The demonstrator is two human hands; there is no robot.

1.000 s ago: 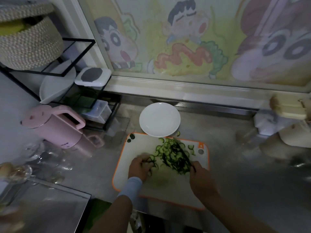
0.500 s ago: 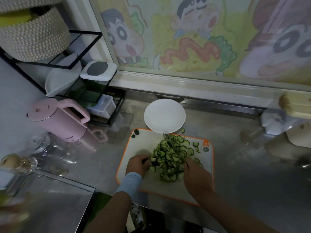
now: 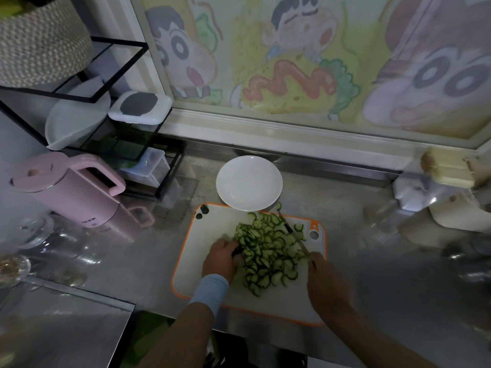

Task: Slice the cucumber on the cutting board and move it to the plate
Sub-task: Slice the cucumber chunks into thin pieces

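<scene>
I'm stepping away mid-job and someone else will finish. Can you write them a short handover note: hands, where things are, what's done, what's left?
Left hand: fingers curled at the left edge of the cucumber slices; I cannot tell whether it holds a stub.
Right hand: grips the knife, with the blade lying along the pile's right side.
The slices are heaped on the cutting board. The plate sits just behind it, with no slices on it.
Done: slicing looks largely finished.
Left: move the slices to the plate.
</scene>
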